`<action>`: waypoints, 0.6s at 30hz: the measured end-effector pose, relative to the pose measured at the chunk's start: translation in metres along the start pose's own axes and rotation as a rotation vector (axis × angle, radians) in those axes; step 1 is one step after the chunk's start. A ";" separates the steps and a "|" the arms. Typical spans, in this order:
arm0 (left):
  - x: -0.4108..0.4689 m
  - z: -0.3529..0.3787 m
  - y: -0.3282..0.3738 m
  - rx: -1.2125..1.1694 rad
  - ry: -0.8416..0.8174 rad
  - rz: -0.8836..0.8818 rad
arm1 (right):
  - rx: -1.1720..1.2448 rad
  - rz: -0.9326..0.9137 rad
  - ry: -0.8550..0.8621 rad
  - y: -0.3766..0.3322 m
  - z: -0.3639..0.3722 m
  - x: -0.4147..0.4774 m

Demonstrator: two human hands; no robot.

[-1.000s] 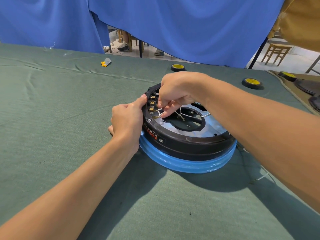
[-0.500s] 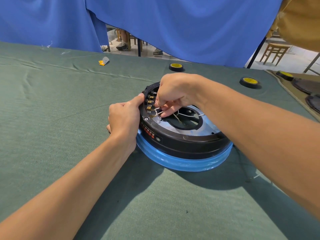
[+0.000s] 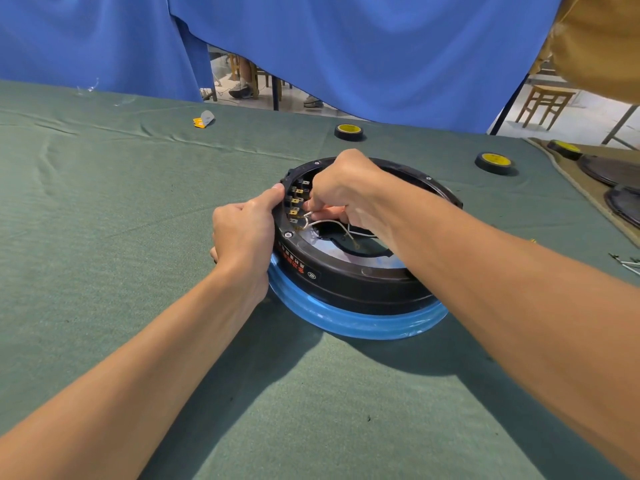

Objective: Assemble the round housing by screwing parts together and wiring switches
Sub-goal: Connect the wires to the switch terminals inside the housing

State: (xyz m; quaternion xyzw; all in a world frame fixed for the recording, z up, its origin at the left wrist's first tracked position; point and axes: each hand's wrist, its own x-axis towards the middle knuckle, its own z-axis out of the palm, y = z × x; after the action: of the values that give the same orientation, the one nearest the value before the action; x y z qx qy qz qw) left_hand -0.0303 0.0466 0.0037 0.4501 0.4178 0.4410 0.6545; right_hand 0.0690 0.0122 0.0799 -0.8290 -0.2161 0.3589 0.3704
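In the head view, the only one, the round housing sits in the middle of the green cloth table, resting on a blue ring and open at the top. The step in hand looks like the wiring. The left hand grips the housing's left rim, thumb laid on the top edge and fingers curled down the outer wall, bracing it. The right hand reaches in from the right and pinches the end of a white wire just beside the row of switch terminals on the inner left wall. Whether the wire's connector is already seated on a tab is hidden by the fingertips. The next move probably calls for lining the connector up squarely with one brass tab and pushing it on while the left hand holds the housing from sliding. A second loose wire end lies in the central opening, so more connections likely remain. As for writing, red characters run along the near-left outer wall with a small oval mark beside them, both too small to read. Two black tape rolls with yellow cores lie on the far side, their labels illegible.
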 end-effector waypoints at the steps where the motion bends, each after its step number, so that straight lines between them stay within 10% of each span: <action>1: 0.000 0.000 0.000 0.001 -0.002 -0.002 | -0.006 -0.024 0.009 0.000 0.000 0.003; 18: 0.002 -0.002 0.002 0.026 -0.005 -0.048 | 0.067 0.056 -0.086 0.004 0.000 0.012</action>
State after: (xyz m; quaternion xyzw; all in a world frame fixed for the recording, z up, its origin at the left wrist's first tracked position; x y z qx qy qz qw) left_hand -0.0323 0.0495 0.0052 0.4495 0.4323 0.4186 0.6602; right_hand 0.0770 0.0170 0.0718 -0.8057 -0.1963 0.4116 0.3780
